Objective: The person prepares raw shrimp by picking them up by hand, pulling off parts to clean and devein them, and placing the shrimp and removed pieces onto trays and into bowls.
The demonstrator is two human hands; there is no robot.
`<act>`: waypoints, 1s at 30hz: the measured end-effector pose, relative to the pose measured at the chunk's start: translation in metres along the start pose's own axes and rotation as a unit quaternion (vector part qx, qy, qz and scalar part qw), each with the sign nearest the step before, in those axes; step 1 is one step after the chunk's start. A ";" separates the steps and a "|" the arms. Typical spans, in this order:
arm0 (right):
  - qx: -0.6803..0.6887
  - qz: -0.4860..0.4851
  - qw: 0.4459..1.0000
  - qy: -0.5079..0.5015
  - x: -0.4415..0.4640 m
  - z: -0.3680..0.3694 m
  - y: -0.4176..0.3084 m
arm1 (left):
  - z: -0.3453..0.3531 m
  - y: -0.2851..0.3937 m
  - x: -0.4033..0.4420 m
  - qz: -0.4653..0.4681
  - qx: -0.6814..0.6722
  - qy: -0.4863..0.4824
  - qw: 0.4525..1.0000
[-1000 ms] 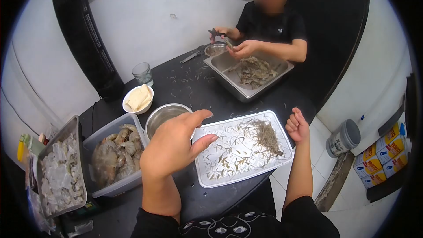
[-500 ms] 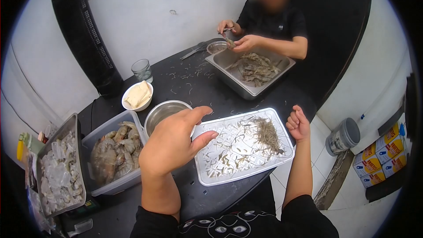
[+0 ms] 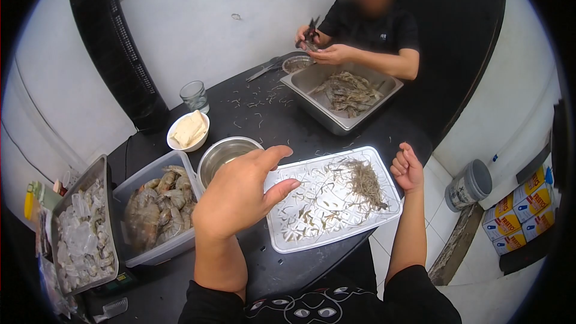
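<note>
My left hand (image 3: 243, 187) hovers over the left edge of the white tray (image 3: 281, 245), thumb and fingers apart with nothing between them. At the tray's right edge my right hand (image 3: 407, 168) is curled into a fist, and nothing shows in it. Thin shrimp trimmings (image 3: 367, 183) are heaped at the tray's right end, with loose bits scattered over the rest. Partly behind my left hand stands a round metal bowl (image 3: 225, 149). Left of it, a clear plastic bin (image 3: 157, 258) holds whole shrimp (image 3: 153, 213).
A metal tray of shrimp and ice (image 3: 84, 234) stands far left. Behind are a white bowl with a pale block (image 3: 189, 131) and a glass (image 3: 195, 96). Across the table a co-worker holds scissors (image 3: 312, 29) and a shrimp above a steel pan (image 3: 336, 126). A bucket (image 3: 468, 186) stands right.
The co-worker's scissors have swung from lying level to pointing up. My hands keep nearly the same pose, and the view has shifted very slightly.
</note>
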State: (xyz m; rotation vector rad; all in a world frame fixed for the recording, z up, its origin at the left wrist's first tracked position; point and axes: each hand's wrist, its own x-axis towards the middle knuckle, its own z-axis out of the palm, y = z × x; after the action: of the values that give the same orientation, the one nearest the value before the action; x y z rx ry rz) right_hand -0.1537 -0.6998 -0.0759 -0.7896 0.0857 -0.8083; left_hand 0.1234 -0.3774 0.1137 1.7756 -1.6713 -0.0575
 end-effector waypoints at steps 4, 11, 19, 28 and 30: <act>0.003 0.003 1.000 -0.001 0.000 0.000 0.000 | -0.001 0.003 0.001 -0.010 0.008 -0.009 1.000; 0.007 0.003 1.000 -0.001 0.000 -0.002 0.001 | -0.001 0.005 0.001 -0.013 0.020 -0.012 1.000; -0.001 0.001 1.000 0.000 0.000 0.001 0.000 | 0.000 0.004 0.003 -0.001 0.010 -0.025 1.000; -0.005 0.003 1.000 -0.007 0.001 0.000 0.000 | 0.001 0.005 0.004 -0.006 0.011 -0.031 0.999; -0.008 0.001 1.000 -0.004 0.000 0.001 0.000 | 0.003 0.004 0.003 -0.007 0.015 -0.023 1.000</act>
State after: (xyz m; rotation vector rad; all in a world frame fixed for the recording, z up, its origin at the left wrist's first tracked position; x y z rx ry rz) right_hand -0.1535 -0.6997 -0.0749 -0.8075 0.0869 -0.8030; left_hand 0.1192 -0.3814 0.1144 1.8215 -1.7001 -0.0805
